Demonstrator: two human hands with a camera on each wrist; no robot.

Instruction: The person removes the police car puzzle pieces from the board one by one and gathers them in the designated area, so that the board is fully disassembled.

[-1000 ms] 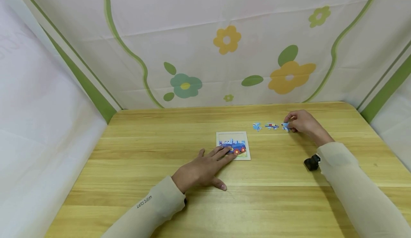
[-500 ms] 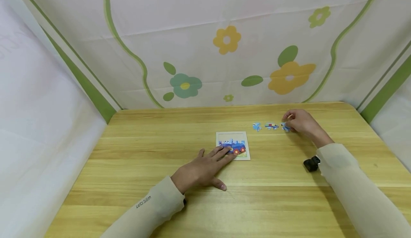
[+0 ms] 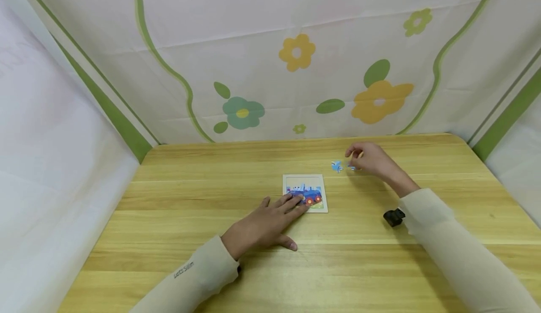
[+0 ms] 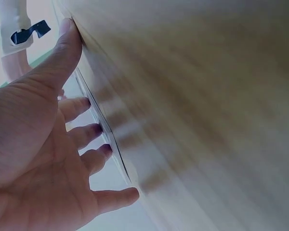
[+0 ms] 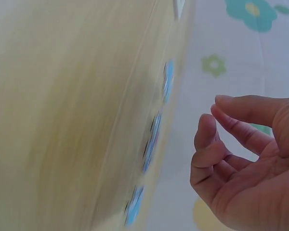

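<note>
My left hand (image 3: 266,222) lies with spread fingers over the lower left of a small jigsaw puzzle board (image 3: 323,195). In the left wrist view its fingertips (image 4: 105,150) reach the board's edge. The board has a pale frame and a partly filled picture of a blue vehicle with red wheels. Above the loose puzzle pieces hovers my right hand (image 3: 372,160), thumb and fingers loosely bent and holding nothing. A light-blue puzzle piece (image 3: 336,166) lies left of it; a second piece (image 3: 351,166) is partly covered by its fingers. A third puzzle piece (image 5: 134,206) shows in the right wrist view.
The wooden table (image 3: 190,177) runs back to a white curtain (image 3: 236,69) printed with flowers and green lines. Another white cloth (image 3: 50,163) hangs at the left side. A black wrist camera (image 3: 394,217) sits below the right sleeve.
My right hand has left the rightmost puzzle piece and moved left, over the middle one, which it now partly hides. The left hand stays on the board.
</note>
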